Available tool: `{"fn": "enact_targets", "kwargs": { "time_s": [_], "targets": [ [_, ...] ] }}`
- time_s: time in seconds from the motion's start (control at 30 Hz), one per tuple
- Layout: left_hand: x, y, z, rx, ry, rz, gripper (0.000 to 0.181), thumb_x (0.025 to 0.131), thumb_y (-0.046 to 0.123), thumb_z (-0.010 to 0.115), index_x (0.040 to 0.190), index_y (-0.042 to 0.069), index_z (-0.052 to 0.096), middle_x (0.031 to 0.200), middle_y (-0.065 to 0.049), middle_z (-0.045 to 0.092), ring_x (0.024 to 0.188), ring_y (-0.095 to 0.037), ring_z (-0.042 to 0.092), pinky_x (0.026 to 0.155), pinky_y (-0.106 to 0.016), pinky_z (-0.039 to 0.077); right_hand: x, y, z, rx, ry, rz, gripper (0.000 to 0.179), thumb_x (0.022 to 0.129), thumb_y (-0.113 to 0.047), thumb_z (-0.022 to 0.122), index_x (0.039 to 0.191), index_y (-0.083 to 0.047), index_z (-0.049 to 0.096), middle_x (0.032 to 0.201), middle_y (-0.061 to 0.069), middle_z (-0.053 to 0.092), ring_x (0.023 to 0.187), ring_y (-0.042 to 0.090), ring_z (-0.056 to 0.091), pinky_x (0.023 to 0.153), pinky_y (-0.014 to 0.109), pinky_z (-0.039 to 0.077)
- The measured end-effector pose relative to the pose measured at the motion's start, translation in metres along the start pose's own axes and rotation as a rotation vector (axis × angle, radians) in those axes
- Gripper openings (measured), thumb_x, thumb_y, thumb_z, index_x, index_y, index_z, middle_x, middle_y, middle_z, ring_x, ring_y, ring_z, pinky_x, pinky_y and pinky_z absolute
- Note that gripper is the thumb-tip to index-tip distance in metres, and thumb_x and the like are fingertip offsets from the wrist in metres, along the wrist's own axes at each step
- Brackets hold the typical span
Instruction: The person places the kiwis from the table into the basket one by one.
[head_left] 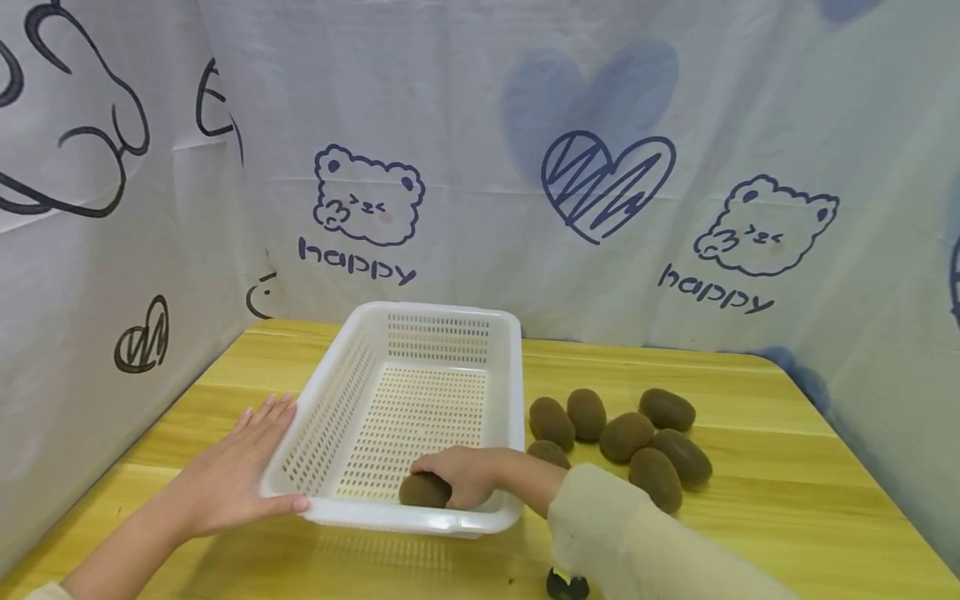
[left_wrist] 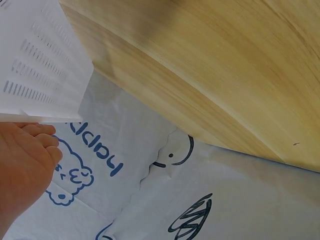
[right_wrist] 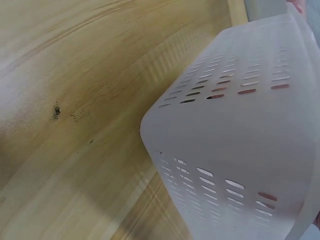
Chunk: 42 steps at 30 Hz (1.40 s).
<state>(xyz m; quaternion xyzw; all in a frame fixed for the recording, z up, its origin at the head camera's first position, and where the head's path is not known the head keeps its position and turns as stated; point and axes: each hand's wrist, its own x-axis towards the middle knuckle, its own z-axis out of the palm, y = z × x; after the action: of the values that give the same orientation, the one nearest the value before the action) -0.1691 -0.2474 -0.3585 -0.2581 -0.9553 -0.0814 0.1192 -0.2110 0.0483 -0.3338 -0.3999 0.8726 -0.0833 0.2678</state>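
A white perforated plastic basket (head_left: 517, 400) stands on the wooden table. Inside its near right corner, my right hand (head_left: 472, 477) grips a brown kiwi (head_left: 423, 491), low by the basket floor. My left hand (head_left: 232, 475) rests against the basket's near left corner, fingers extended along the left side and thumb lying on the front rim. In the left wrist view, the left hand (left_wrist: 25, 170) touches the basket edge (left_wrist: 40, 119). The right wrist view shows mostly the outside of the basket (right_wrist: 225, 135), whose walls hide most of the right hand.
Several loose kiwis (head_left: 627, 437) lie in a group on the table (head_left: 750, 500), right of the basket. A small black object (head_left: 566, 586) shows beneath the right sleeve. Printed white cloth (head_left: 480, 167) hangs behind the table and at both sides.
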Motion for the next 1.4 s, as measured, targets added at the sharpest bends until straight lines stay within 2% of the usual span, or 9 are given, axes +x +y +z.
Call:
{"fn": "enact_targets", "kwargs": {
  "time_s": [0.07, 0.23, 0.33, 0.53, 0.73, 0.93, 1.07, 1.17, 1.4],
  "targets": [
    [0.0, -0.001, -0.001, 0.004, 0.0, -0.001, 0.108, 0.073, 0.059, 0.065, 0.144, -0.009, 0.018, 0.148, -0.029, 0.024, 0.145, -0.024, -0.002, 0.105, -0.006, -0.018, 0.001, -0.001, 0.0, 0.006, 0.004, 0.0, 0.049, 0.084, -0.009, 0.065, 0.129, -0.012, 0.047, 0.109, 0.0, 0.059, 0.09, 0.007, 0.052, 0.079, 0.016, 0.044],
    [-0.001, -0.001, -0.002, 0.002, 0.0, -0.005, 0.108, 0.072, 0.059, 0.065, 0.144, -0.009, 0.019, 0.148, -0.029, 0.024, 0.144, -0.032, 0.007, 0.105, -0.006, -0.018, 0.0, -0.001, 0.0, -0.035, 0.034, 0.002, 0.051, 0.082, -0.012, 0.067, 0.131, -0.011, 0.049, 0.121, 0.002, 0.059, 0.103, 0.01, 0.055, 0.088, 0.017, 0.044],
    [-0.002, -0.001, -0.002, -0.005, -0.002, -0.007, 0.108, 0.073, 0.058, 0.065, 0.144, -0.009, 0.018, 0.148, -0.03, 0.024, 0.144, -0.031, 0.007, 0.105, -0.005, -0.018, -0.001, -0.002, -0.001, -0.038, 0.068, -0.008, 0.05, 0.08, -0.007, 0.067, 0.128, -0.008, 0.053, 0.125, 0.004, 0.059, 0.108, 0.013, 0.056, 0.09, 0.017, 0.045],
    [-0.003, -0.002, -0.002, 0.006, 0.0, -0.007, 0.108, 0.073, 0.058, 0.065, 0.144, -0.009, 0.019, 0.147, -0.03, 0.025, 0.145, -0.022, -0.003, 0.105, -0.006, -0.018, -0.006, -0.003, -0.004, 0.063, 0.196, -0.046, 0.042, 0.082, -0.004, 0.066, 0.123, -0.001, 0.058, 0.124, 0.009, 0.062, 0.104, 0.021, 0.063, 0.083, 0.017, 0.05],
    [-0.004, -0.004, -0.003, 0.013, 0.011, -0.002, 0.108, 0.072, 0.059, 0.065, 0.143, -0.01, 0.021, 0.147, -0.03, 0.027, 0.143, -0.034, 0.011, 0.105, -0.005, -0.018, -0.015, -0.002, -0.004, 0.08, 0.402, -0.119, 0.036, 0.084, -0.007, 0.064, 0.119, 0.002, 0.06, 0.119, 0.012, 0.065, 0.103, 0.025, 0.063, 0.088, 0.023, 0.051],
    [-0.005, -0.006, -0.003, 0.016, 0.008, -0.002, 0.109, 0.072, 0.06, 0.064, 0.143, -0.009, 0.021, 0.147, -0.029, 0.025, 0.145, -0.026, 0.003, 0.105, -0.006, -0.017, -0.03, 0.003, 0.003, 0.088, 0.615, -0.186, 0.034, 0.085, -0.008, 0.063, 0.117, 0.003, 0.061, 0.116, 0.014, 0.065, 0.107, 0.027, 0.061, 0.095, 0.031, 0.05],
    [-0.004, -0.005, -0.004, 0.013, 0.003, -0.008, 0.109, 0.072, 0.06, 0.064, 0.143, -0.009, 0.021, 0.147, -0.029, 0.026, 0.144, -0.032, 0.01, 0.105, -0.005, -0.017, -0.043, 0.008, 0.011, 0.087, 0.765, -0.215, 0.032, 0.085, -0.009, 0.063, 0.115, 0.003, 0.061, 0.115, 0.015, 0.065, 0.109, 0.028, 0.061, 0.096, 0.036, 0.05],
    [-0.003, -0.004, -0.004, 0.002, -0.002, -0.016, 0.108, 0.072, 0.06, 0.064, 0.143, -0.009, 0.021, 0.147, -0.029, 0.026, 0.143, -0.036, 0.014, 0.104, -0.005, -0.017, -0.051, 0.013, 0.016, 0.109, 0.883, -0.223, 0.031, 0.085, -0.008, 0.064, 0.113, 0.003, 0.062, 0.113, 0.016, 0.066, 0.107, 0.029, 0.062, 0.093, 0.037, 0.052],
    [0.001, 0.001, -0.004, 0.006, -0.016, -0.013, 0.108, 0.073, 0.061, 0.062, 0.142, -0.011, 0.022, 0.147, -0.031, 0.024, 0.14, -0.041, 0.019, 0.104, -0.005, -0.018, -0.064, 0.031, 0.031, 0.138, 1.179, -0.142, 0.034, 0.078, -0.004, 0.07, 0.11, 0.006, 0.063, 0.112, 0.018, 0.066, 0.105, 0.031, 0.062, 0.085, 0.04, 0.055]
  ]
}}
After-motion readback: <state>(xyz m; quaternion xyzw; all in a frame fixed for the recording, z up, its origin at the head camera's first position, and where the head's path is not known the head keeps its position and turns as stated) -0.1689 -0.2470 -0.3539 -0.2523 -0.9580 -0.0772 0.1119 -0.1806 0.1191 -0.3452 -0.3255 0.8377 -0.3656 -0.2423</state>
